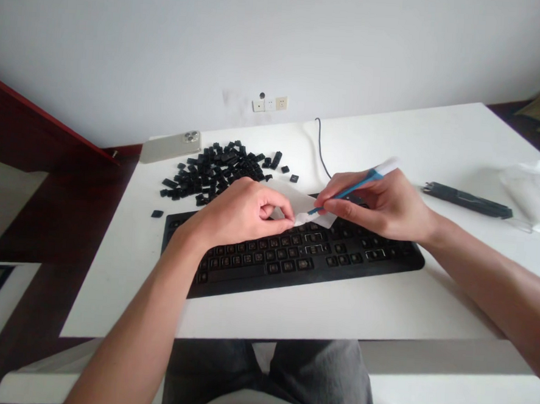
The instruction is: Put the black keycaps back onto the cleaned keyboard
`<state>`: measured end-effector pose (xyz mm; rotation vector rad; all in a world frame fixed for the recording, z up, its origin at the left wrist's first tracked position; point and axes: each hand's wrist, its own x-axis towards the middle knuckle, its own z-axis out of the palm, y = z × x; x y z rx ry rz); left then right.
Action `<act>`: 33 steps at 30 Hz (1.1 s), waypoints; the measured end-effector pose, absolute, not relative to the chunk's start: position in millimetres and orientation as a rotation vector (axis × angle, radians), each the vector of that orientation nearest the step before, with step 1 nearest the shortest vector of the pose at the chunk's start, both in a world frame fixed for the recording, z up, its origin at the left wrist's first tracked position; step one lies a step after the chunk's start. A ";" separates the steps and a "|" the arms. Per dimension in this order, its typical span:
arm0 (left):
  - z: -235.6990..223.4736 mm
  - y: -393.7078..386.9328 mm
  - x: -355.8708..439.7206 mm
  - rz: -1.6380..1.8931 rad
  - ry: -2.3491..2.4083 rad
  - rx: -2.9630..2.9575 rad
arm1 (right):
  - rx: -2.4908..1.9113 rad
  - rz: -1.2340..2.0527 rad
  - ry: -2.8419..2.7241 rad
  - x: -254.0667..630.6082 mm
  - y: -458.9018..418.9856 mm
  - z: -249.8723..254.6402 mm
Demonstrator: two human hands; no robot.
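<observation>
The left hand is closed, with its thumb and fingertips clamped on a white tissue. The right hand is clamped on a blue stick, whose tip is pressed to the tissue just beside the left hand's fingers. Both hands are held close together above a keyboard on the counter. A heap of black keycaps lies beyond the left hand, with a phone past it. A dark tool and a plastic bag lie to the right of the right hand.
</observation>
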<state>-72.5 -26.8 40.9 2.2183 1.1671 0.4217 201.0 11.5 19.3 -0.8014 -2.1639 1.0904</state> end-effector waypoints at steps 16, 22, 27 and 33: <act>34.3 -26.6 -67.4 0.304 1.076 2.285 | -0.643 1.309 -2.449 198.4 5.5 22.0; 33.0 -28.8 -62.4 0.292 1.059 2.298 | -0.638 1.317 -2.479 197.8 3.9 22.2; 33.6 -29.3 -60.9 0.331 1.072 2.264 | -0.639 1.216 -2.467 195.7 -0.1 19.1; 32.8 -29.2 -61.4 0.354 1.090 2.230 | -0.539 1.177 -2.487 191.5 -5.2 20.7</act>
